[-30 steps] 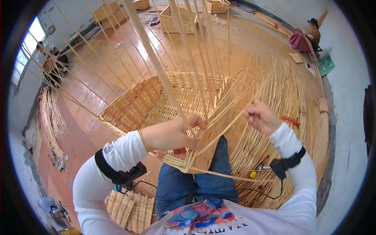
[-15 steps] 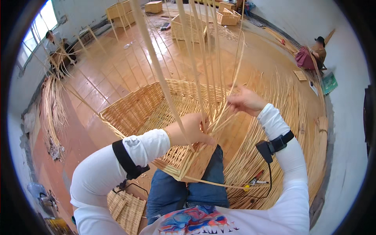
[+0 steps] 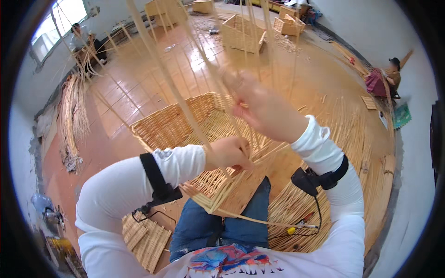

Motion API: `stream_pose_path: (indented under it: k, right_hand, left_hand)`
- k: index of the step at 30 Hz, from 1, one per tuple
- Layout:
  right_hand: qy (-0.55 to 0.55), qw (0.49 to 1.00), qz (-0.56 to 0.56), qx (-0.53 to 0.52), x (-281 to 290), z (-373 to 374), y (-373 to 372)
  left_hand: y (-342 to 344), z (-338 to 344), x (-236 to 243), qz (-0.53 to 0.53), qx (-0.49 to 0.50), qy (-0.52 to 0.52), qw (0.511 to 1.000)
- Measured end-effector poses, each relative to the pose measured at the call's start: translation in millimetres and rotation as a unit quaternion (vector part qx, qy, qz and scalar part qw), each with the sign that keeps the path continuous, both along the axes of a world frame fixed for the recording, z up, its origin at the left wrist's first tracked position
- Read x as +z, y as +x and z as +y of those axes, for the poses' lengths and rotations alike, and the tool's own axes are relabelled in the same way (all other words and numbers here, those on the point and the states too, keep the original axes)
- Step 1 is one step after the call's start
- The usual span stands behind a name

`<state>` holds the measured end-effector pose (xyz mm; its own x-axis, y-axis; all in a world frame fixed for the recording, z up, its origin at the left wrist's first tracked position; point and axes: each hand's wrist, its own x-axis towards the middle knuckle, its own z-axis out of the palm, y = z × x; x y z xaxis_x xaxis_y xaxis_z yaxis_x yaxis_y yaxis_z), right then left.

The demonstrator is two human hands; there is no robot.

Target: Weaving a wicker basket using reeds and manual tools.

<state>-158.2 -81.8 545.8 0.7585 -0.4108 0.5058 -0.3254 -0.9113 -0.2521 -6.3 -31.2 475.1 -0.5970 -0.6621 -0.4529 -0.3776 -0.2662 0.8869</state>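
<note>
An unfinished rectangular wicker basket (image 3: 160, 125) rests tilted on my lap, with long upright stakes (image 3: 163, 69) rising from its rim. My left hand (image 3: 231, 153) is closed at the rim of the near right side, its fingers pinched on the willow rods there. Above the basket's right part, my right hand (image 3: 269, 111) is raised and blurred by motion. Its fingers curl round a willow rod that runs up and to the left. A loose rod end (image 3: 264, 220) sticks out from the near corner, over my thighs.
Loose willow rods (image 3: 338, 185) cover the floor at my right, with a yellow-handled tool (image 3: 293, 229) on them. Woven panels (image 3: 147, 241) lie at lower left. Bundled rods (image 3: 72, 120) hang farther left. Finished baskets (image 3: 243, 34) stand at the back. Two people sit working at far left and right.
My right hand has swung up and left from the basket's right edge to over its inside. My left hand stays at the rim. The view has shifted slightly.
</note>
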Motion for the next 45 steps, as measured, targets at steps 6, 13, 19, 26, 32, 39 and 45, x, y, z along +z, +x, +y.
stream_pose_path:
  k: [6,13,19,26,32,39,45]
  right_hand:
    - [0.18,0.941,-0.279,0.068,16.8,-16.5,1.0]
    - [0.333,0.871,-0.354,-0.076,-24.6,-44.6,-57.4]
    - [0.453,0.754,-0.385,-0.278,-91.5,-20.7,-104.9]
    - [0.209,0.976,-0.005,-0.065,-92.5,7.0,-79.6]
    - [0.251,0.955,-0.019,-0.156,-106.7,22.8,-59.8]
    - [0.199,0.962,-0.059,-0.177,-121.8,22.1,-47.2]
    - [-0.065,0.991,-0.086,-0.083,-108.0,68.0,-58.9]
  left_hand:
    - [-3.6,0.0,8.8,0.01,0.009,0.042,0.999]
    - [2.0,-8.2,11.5,-0.046,-0.025,0.023,0.998]
    - [8.4,-18.9,14.0,0.004,-0.048,0.04,0.998]
    - [-16.8,-35.7,3.9,-0.085,0.071,0.138,0.984]
    - [-8.9,-32.0,0.9,-0.129,0.087,0.114,0.981]
    - [89.3,44.8,58.1,-0.226,-0.049,-0.243,0.942]
    - [81.5,125.8,15.5,-0.1,0.033,-0.536,0.837]
